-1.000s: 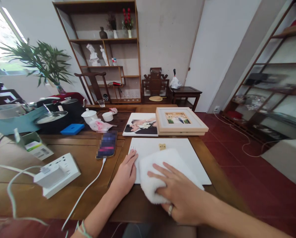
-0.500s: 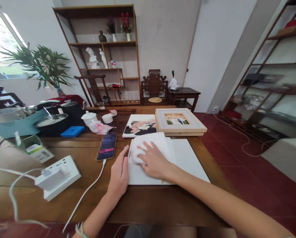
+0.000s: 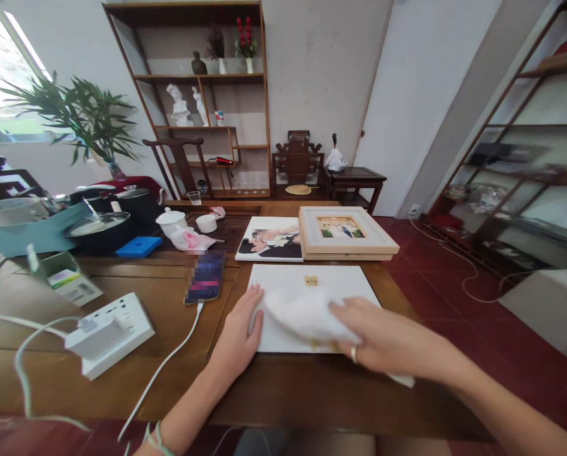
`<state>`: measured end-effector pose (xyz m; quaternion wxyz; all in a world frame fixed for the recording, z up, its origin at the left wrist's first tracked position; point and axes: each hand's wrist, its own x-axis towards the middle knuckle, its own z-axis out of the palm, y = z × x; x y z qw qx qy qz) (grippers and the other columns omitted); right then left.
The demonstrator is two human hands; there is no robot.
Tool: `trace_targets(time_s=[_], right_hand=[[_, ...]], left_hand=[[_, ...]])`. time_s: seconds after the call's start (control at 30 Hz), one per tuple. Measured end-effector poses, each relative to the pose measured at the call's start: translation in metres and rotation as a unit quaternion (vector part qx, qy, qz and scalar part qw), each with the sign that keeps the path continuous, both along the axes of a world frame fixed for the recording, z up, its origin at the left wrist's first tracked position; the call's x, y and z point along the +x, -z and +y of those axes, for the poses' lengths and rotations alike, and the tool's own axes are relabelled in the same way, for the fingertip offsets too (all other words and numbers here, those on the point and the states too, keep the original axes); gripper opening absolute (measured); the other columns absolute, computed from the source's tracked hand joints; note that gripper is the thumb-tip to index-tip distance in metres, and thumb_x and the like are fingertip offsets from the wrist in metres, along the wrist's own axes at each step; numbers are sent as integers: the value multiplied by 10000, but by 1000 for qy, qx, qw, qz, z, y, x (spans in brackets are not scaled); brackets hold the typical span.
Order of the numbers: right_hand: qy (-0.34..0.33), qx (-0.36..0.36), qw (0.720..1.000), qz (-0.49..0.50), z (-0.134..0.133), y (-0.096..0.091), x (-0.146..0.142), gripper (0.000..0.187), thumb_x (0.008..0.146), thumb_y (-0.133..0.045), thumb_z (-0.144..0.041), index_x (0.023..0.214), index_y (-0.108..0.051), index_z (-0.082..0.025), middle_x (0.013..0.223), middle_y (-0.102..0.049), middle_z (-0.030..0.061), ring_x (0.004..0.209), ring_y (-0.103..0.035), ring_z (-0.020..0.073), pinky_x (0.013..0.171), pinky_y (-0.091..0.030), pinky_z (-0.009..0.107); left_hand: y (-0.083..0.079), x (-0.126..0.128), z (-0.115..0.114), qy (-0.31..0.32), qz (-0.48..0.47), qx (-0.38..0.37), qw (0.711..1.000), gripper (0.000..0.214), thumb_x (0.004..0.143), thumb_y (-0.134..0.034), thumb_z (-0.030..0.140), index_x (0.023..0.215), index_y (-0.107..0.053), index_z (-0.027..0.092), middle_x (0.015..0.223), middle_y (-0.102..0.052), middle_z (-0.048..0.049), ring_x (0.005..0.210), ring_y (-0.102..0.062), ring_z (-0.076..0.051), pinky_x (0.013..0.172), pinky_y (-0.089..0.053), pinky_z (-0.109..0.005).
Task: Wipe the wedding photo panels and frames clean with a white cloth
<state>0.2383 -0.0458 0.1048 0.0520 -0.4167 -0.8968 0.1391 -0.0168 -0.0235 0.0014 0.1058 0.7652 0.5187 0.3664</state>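
A white rectangular panel (image 3: pixel 277 273) lies flat near the table's front edge, with a small gold-coloured plate (image 3: pixel 311 280) on its far half. My right hand (image 3: pixel 376 332), a ring on one finger, grips a white cloth (image 3: pixel 307 313) over the panel. Motion blurs the cloth, and one corner hangs past the panel's right front. My left hand (image 3: pixel 240 330) rests at the panel's left edge, fingers stretched out and holding nothing. Just beyond the panel lie a photo print (image 3: pixel 270 239) of people in formal clothes and a pale wooden picture frame (image 3: pixel 350 231).
Left of my hands are a phone (image 3: pixel 206 277) on a white cable, a power strip (image 3: pixel 117 332) and a small opened box (image 3: pixel 68 278). Farther back stand a white lidded cup (image 3: pixel 171 220), a blue block (image 3: pixel 139 246) and dark pots (image 3: pixel 138 206). The wooden table (image 3: pixel 283 392) ends above red floor tiles.
My right hand has gone from lying spread on the cloth to gripping it, shifting right and nearer. The cloth has come away from the panel's far part, uncovering the gold-coloured plate.
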Motion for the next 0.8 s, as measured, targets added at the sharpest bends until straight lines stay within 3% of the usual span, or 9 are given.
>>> trace_targets(time_s=[0.1,0.2,0.3,0.4,0.53,0.67,0.8], right_hand=[[40,136,989,30,25,-7,-7,281,725,-468,-40,960,-546,-172,967,-605,99,918,-577,252,737,-454,322],[-27,218,975,13,49,-2,-40,405,693,-432,27,1037,-541,-155,1195,-544,155,1169,-455,297,897,-387,384],[-84,190,977,-43,69,12,-77,357,765,-412,9,1055,-545,-153,1134,-578,155,1127,-490,293,892,-381,411],[-78,161,982,-65,82,24,-92,367,740,-429,27,1023,-559,-167,979,-631,108,968,-575,265,912,-352,454],[-41,134,987,-76,89,30,-66,431,689,-432,33,1043,-549,-183,920,-636,78,902,-587,249,871,-369,413],[17,111,989,-94,83,34,-13,434,655,-429,15,1033,-547,-162,925,-619,104,893,-572,262,717,-406,321],[66,95,987,-112,65,35,42,438,629,-391,36,987,-551,-160,868,-615,94,869,-580,252,682,-426,303]], left_hand=[[2,1,1,20,36,-5,999,366,892,-406,231,1161,-610,93,1311,-556,-168,1277,-460,-272,1064,-374,-464],[1,2,1,16,55,2,998,361,890,-406,219,1167,-612,111,1273,-591,-154,1259,-482,-274,1053,-387,-483],[0,1,1,13,62,7,998,352,886,-412,220,1149,-624,121,1232,-620,-152,1207,-534,-276,1026,-420,-480],[1,0,2,13,60,10,998,344,882,-419,222,1131,-634,120,1233,-619,-157,1203,-538,-279,1021,-427,-475],[4,0,2,20,50,10,999,348,873,-433,198,1165,-618,153,1277,-594,-131,1247,-496,-266,1044,-401,-478],[4,0,2,18,52,2,998,360,875,-425,192,1181,-609,143,1280,-591,-134,1259,-483,-266,1052,-388,-490],[4,1,2,16,62,1,998,365,885,-403,197,1176,-605,112,1276,-590,-151,1260,-482,-260,1056,-390,-478]])
